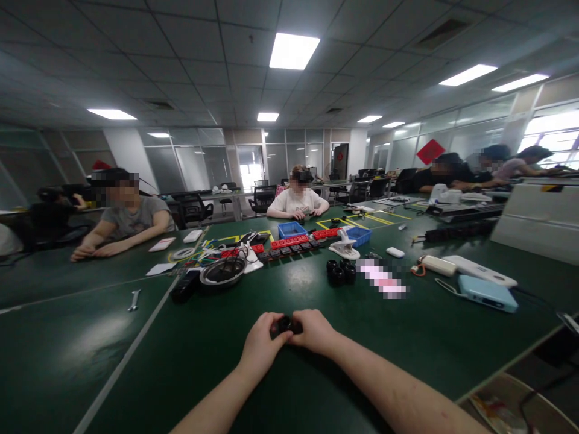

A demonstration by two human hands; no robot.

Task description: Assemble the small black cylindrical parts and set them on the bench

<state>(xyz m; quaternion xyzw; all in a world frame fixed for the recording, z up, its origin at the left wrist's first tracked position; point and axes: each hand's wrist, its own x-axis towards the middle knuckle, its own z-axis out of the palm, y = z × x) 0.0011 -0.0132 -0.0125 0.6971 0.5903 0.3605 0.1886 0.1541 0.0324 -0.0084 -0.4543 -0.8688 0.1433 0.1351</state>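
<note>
Holding a small round part (285,324) between the curled left hand (263,340) and right hand (313,331), with thumbs and fingers pinched on its 2 sides, on or just above the green worktop (190,349), nearer than the black round pieces (336,276) and the metal bowl (228,281).

No lettering or number can be read; the print on the white shirt (299,204) and the red diamond sign (430,151) are too small to make out.
</note>
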